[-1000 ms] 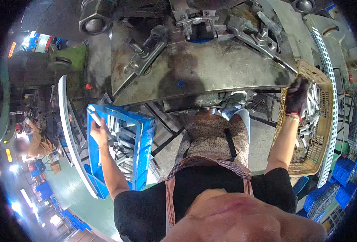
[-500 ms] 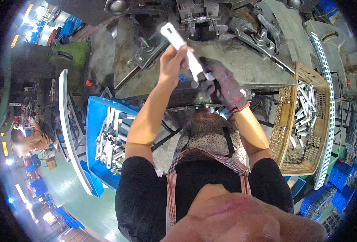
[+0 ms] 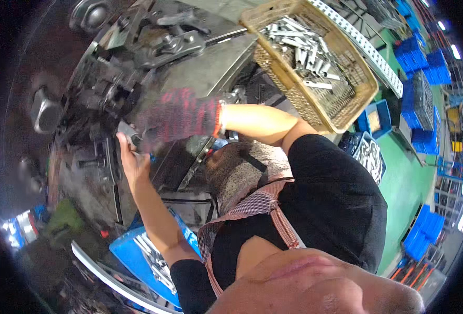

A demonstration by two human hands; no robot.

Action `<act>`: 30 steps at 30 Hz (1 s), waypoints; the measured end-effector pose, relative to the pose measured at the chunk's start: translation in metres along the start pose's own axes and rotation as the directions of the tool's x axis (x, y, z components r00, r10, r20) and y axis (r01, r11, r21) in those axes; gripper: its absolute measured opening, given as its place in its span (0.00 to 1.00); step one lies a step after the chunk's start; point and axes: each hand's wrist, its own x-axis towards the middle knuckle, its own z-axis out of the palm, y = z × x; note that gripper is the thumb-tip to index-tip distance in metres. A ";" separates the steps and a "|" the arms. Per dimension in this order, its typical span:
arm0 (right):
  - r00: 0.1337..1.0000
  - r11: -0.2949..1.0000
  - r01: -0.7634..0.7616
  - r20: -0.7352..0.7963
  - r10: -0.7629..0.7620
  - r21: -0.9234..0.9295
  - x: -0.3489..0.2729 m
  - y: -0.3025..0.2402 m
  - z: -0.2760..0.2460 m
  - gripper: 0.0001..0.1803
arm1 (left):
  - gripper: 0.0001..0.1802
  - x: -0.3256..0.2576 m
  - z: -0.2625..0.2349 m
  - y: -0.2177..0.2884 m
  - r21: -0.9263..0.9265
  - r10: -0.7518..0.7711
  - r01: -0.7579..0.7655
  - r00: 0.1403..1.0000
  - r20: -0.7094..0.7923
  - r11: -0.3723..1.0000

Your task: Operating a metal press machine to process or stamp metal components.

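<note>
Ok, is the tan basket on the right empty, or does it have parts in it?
Not empty. The tan basket holds a loose pile of flat metal strips, heaped toward one end; bare mesh floor shows elsewhere.

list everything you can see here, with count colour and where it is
machine: one, dark grey metal, upper left
basket: one, tan, upper right, holding pale metal strips
bin: one, blue, lower left, holding metal strips
stacked crates: several, blue, right edge
floor: green, right
apron: one, patterned, centre
right hand: dark red-flecked glove, at the machine
left hand: bare, at the machine just below the right hand
</note>
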 end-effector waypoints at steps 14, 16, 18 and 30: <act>0.927 0.618 -0.327 0.117 0.355 0.715 0.024 0.043 0.052 0.23 | 0.09 0.005 0.042 0.003 0.539 0.495 -0.437 0.868 0.042 0.720; 0.863 0.495 -0.479 0.283 0.419 0.725 0.012 0.063 0.064 0.24 | 0.10 0.026 0.045 0.016 0.473 0.479 -0.357 0.862 -0.166 0.805; 0.870 0.643 -0.476 0.211 0.446 0.601 0.005 0.078 0.081 0.25 | 0.15 0.054 0.044 0.030 0.369 0.509 -0.435 0.851 -0.128 0.821; 0.722 0.448 -0.662 0.351 0.597 0.601 0.053 0.116 0.141 0.38 | 0.24 0.208 0.024 0.039 0.493 0.622 -0.481 0.765 -0.168 0.725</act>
